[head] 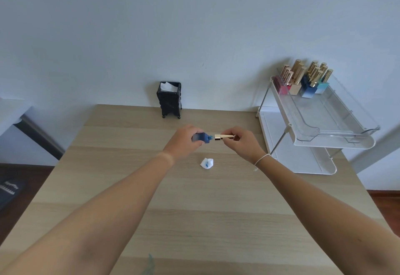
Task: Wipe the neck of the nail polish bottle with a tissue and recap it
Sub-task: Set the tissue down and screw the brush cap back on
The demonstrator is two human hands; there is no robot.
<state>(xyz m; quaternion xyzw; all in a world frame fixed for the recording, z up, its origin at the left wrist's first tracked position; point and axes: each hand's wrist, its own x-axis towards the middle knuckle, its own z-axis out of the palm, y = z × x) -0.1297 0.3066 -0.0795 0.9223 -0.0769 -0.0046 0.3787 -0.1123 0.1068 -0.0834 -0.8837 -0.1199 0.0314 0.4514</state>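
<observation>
My hands and arms, over the table

Both forearms bare, reaching forward, converging. My left hand [184, 140]: fingers curled closed around the blue bottle [201, 138], held sideways, neck pointing right. My right hand [242, 142]: fingertips pinching the gold cap [224, 136], level, facing the neck, a small gap between. Pale cord around right wrist.

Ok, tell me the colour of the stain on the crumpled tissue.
Blue, on the white tissue lying on the table; head view.
</observation>
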